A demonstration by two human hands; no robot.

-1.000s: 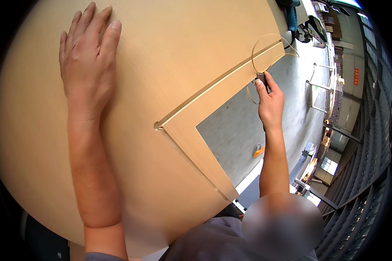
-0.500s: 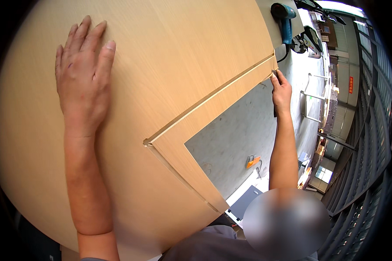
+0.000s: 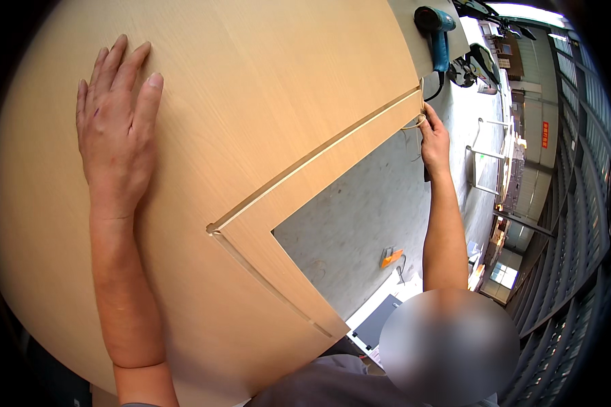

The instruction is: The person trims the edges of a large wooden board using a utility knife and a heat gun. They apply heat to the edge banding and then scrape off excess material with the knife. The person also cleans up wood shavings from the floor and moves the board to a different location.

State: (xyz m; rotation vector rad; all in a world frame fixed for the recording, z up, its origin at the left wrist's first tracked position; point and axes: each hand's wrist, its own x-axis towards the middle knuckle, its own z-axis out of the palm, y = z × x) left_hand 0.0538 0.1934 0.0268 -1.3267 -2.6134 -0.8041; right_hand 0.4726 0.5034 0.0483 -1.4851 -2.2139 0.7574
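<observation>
A large light wood-grain board point(image 3: 271, 81) fills the left and middle of the head view. A narrow groove point(image 3: 319, 155) runs along it and turns at a notched corner. My left hand point(image 3: 119, 129) lies palm down on the board with its fingers spread, holding nothing. At the board's far right edge, beside the groove's end, my right hand point(image 3: 435, 144) is closed. A dark piece point(image 3: 426, 175) shows below its palm, but its kind is hidden. From the fingertips curls a thin pale strip point(image 3: 412, 125) along the edge.
A teal heat gun point(image 3: 438, 37) with a black cord lies beyond the board. Grey concrete floor point(image 3: 346, 210) shows beside it, with an orange object point(image 3: 390, 257) and a grey flat case point(image 3: 378, 322). A metal frame point(image 3: 485, 156) stands farther right. A round blur covers the lower right.
The board and left hand sit slightly farther left and lower in the picture. By my right hand the thin strip now shows as a wider curl. The left hand stays flat on the board.
</observation>
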